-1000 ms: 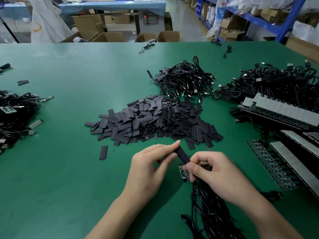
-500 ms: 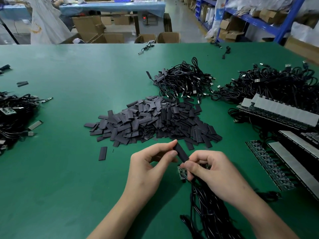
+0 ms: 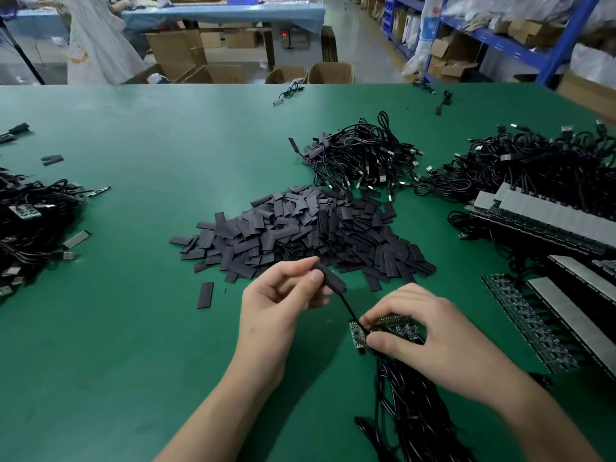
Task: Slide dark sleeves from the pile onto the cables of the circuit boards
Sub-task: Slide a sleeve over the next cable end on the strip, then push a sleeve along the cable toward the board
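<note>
Black tubing is what I see pinched in the left hand [image 3: 283, 298]: a dark sleeve [image 3: 330, 278] clamped between thumb and forefinger, tilted, with a thin black cable [image 3: 348, 308] running out of its lower end down to the right. That cable meets a small circuit board [image 3: 358, 333] lying on the green table [image 3: 133, 328], and the right hand [image 3: 430, 338] presses down there, thumb and fingertips closed on the board end of the cable and on more boards under the palm. From under that hand I follow a thick bundle of black cables [image 3: 413, 411] running toward the bottom edge. Just beyond both hands lies the pile of dark sleeves [image 3: 300, 231], flat and loosely heaped, with one stray sleeve [image 3: 205, 295] apart on its left. Behind the pile sits a tangle of black USB cables [image 3: 363, 158], and a bigger one [image 3: 533, 165] fills the right far side. Nearer on the right I see rows of circuit boards with grey strips [image 3: 546, 215] laid side by side. At the left edge is another heap of cables with boards [image 3: 30, 218]. Past the table stand cardboard boxes [image 3: 330, 73] and blue shelving [image 3: 520, 45].
</note>
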### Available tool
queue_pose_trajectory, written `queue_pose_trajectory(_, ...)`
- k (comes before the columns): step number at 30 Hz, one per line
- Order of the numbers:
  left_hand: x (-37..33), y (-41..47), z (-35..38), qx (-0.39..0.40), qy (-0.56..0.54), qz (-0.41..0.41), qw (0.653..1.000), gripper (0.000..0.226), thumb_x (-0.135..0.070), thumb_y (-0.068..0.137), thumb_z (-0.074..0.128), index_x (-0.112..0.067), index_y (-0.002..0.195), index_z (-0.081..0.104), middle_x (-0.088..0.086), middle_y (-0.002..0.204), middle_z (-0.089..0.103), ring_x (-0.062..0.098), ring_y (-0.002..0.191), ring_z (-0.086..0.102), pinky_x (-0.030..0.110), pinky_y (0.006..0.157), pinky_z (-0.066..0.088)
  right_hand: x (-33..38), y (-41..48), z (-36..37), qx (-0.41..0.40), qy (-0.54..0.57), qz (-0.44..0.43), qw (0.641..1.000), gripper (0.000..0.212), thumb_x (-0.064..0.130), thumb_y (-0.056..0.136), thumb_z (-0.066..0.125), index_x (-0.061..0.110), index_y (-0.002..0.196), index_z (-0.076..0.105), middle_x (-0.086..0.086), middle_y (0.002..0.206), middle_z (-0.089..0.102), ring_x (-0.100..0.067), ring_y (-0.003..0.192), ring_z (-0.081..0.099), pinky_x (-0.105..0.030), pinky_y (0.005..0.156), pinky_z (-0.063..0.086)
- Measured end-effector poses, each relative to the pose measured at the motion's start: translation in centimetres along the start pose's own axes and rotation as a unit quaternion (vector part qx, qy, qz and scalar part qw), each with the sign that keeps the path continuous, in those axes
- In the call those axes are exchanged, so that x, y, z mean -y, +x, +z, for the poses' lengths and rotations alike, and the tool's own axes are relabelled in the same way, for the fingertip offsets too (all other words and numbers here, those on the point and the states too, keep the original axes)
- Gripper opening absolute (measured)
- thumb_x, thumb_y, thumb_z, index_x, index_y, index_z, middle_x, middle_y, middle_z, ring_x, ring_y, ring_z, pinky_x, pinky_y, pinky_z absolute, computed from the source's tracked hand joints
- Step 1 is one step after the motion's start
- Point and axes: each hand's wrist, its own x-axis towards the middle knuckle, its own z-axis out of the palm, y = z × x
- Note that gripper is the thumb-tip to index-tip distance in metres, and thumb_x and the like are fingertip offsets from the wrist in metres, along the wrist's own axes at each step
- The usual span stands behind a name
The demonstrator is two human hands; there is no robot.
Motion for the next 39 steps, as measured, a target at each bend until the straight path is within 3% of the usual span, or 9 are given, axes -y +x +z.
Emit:
queue_pose_trajectory(5,0.2,0.5,-0.6,0.011,-0.027,-0.023,0.999,0.031,-0.024,0.081,0.079,-0.022,0.111,0.077,0.01,0.092,0.078,0.018,0.086,0.076,0.025,0.075,0.059,-0.5,0.2,0.1,-0.04,0.019,0.007,0.999,0.005,0.036,0.089,0.075,0.041,0.086,0.074,0.025,0.101,0.068,0.001,0.106,0.063,-0.019,0.09,0.044)
queue_pose_trajectory(8,0.4,0.5,-0.9,0.069,0.125,-0.002,0.99,0.044,-0.03,0.092,0.072,-0.027,0.135,0.061,-0.002,0.112,0.078,0.017,0.103,0.074,0.025,0.084,0.057,-0.5,0.3,-0.3,-0.071,0.093,0.019,0.993,0.003,0.044,0.09,0.07,0.041,0.091,0.071,0.017,0.093,0.076,0.0,0.095,0.07,-0.026,0.085,0.049)
queue_pose_trajectory(13,0.9,-0.1,-1.2,0.198,0.585,0.124,0.777,0.066,-0.08,0.081,0.054,-0.04,0.132,0.064,-0.026,0.124,0.054,-0.002,0.121,0.045,0.025,0.103,0.036,-0.2,1.6,-1.9,-0.155,0.133,0.034,0.978,0.017,0.023,0.099,0.063,0.037,0.09,0.068,0.005,0.087,0.078,-0.017,0.072,0.077,-0.039,0.077,0.06)
queue_pose_trajectory(16,1.2,-0.3,-1.1,0.236,0.622,0.121,0.737,0.071,-0.09,0.077,0.045,-0.044,0.128,0.065,-0.028,0.122,0.046,0.0,0.121,0.037,0.026,0.101,0.031,-0.3,4.4,-3.9,-0.201,0.075,0.047,0.976,0.012,0.025,0.102,0.061,0.029,0.093,0.067,0.01,0.084,0.076,-0.014,0.058,0.073,-0.022,0.061,0.056)
queue_pose_trajectory(19,1.3,-0.3,-1.2,0.249,0.606,0.122,0.746,0.063,-0.083,0.078,0.054,-0.043,0.125,0.066,-0.028,0.122,0.046,-0.002,0.12,0.035,0.025,0.1,0.031,0.0,9.2,-6.3,-0.237,-0.005,0.051,0.97,0.01,0.027,0.104,0.059,0.024,0.096,0.065,0.009,0.085,0.073,-0.003,0.045,0.063,-0.011,0.047,0.047)
queue_pose_trajectory(22,1.2,-0.1,-1.1,0.255,0.588,0.116,0.759,0.055,-0.071,0.077,0.069,-0.042,0.123,0.065,-0.028,0.12,0.048,-0.002,0.116,0.036,0.024,0.097,0.031,0.4,15.2,-8.9,-0.266,-0.066,0.048,0.96,0.011,0.027,0.105,0.059,0.026,0.095,0.064,0.006,0.085,0.073,0.004,0.042,0.057,-0.021,0.051,0.052)
queue_pose_trajectory(26,1.1,0.0,-0.9,0.253,0.562,0.103,0.781,0.047,-0.057,0.079,0.079,-0.039,0.12,0.063,-0.027,0.11,0.057,-0.008,0.109,0.046,0.019,0.098,0.034,0.6,22.5,-12.2,-0.259,-0.101,0.092,0.956,0.023,0.028,0.104,0.06,0.014,0.121,0.065,-0.01,0.11,0.073,-0.021,0.091,0.071,-0.041,0.088,0.057)
queue_pose_trajectory(30,0.9,-0.2,-0.8,0.241,0.453,0.035,0.857,0.033,-0.03,0.084,0.083,-0.032,0.114,0.07,-0.022,0.093,0.067,-0.006,0.097,0.062,0.011,0.091,0.044,0.5,23.2,-11.6,-0.248,-0.108,0.124,0.955,0.04,0.033,0.105,0.057,0.014,0.14,0.055,-0.011,0.14,0.057,-0.028,0.123,0.057,-0.039,0.104,0.046)
queue_pose_trajectory(39,0.6,-0.3,0.1,0.182,0.223,-0.094,0.953,0.013,-0.011,0.086,0.082,-0.015,0.097,0.075,0.003,0.084,0.073,0.017,0.072,0.068,0.022,0.064,0.053,1.2,4.7,-1.6,-0.094,0.041,0.026,0.994,0.01,0.03,0.096,0.067,0.037,0.097,0.074,0.024,0.1,0.071,0.003,0.087,0.064,-0.008,0.073,0.045)
